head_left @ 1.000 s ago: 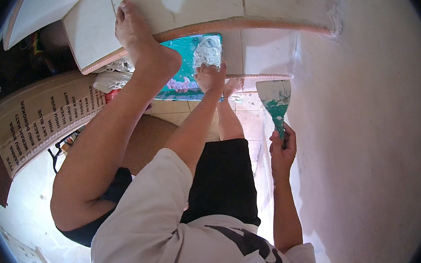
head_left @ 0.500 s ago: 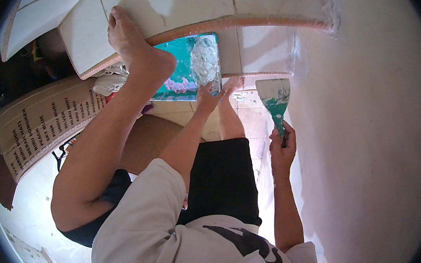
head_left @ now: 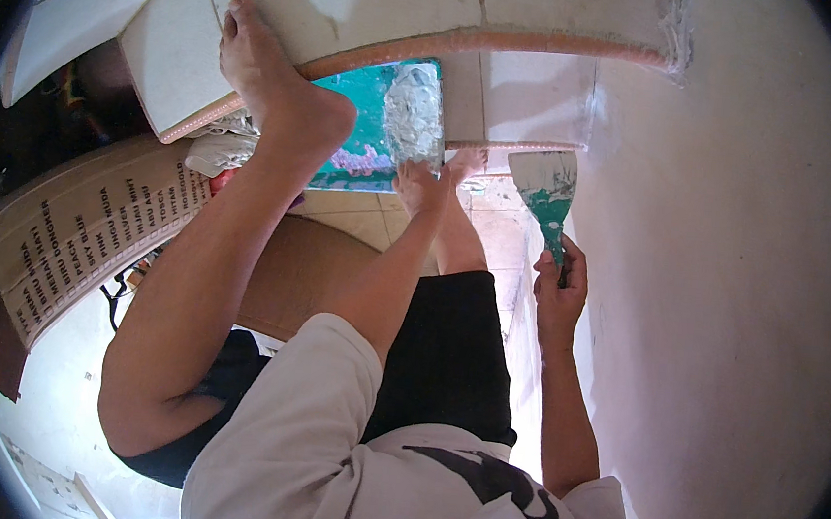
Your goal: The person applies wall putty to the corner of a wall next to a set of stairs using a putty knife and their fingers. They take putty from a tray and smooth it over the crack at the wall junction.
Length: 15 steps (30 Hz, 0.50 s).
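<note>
My left hand [head_left: 420, 183] fingers clamp the green board [head_left: 373, 122], putty heap [head_left: 415, 111] on its right end. Right hand [head_left: 559, 292] w/ fingers wrapped round the scraper [head_left: 546, 187], just right of board. I'd load thin, blade flat.

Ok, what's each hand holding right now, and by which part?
Right hand grips the putty knife by its green handle. Left hand holds the green board at its near edge.
</note>
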{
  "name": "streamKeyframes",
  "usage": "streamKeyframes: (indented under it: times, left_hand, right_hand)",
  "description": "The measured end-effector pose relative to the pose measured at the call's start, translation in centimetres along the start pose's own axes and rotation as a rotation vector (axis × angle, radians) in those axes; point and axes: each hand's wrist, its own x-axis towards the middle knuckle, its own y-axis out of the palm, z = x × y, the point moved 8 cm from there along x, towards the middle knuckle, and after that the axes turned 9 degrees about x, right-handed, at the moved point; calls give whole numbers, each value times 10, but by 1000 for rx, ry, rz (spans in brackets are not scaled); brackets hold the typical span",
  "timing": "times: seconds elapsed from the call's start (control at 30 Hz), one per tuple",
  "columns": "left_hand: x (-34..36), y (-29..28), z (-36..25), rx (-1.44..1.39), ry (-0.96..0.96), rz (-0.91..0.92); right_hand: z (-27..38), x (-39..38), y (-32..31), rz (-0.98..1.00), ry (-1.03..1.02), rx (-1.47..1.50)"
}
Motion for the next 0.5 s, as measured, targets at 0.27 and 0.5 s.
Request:
streamKeyframes:
  times: [0.27, 0.5]
  left_hand:
    - [-9, 20, 34, -390, -20, -7]
    - [50, 7, 24, 111, 339, 137]
  right_hand:
    - [10, -5, 3, -28, 151, 68]
    - [-10, -1, 0, -27, 96, 55]
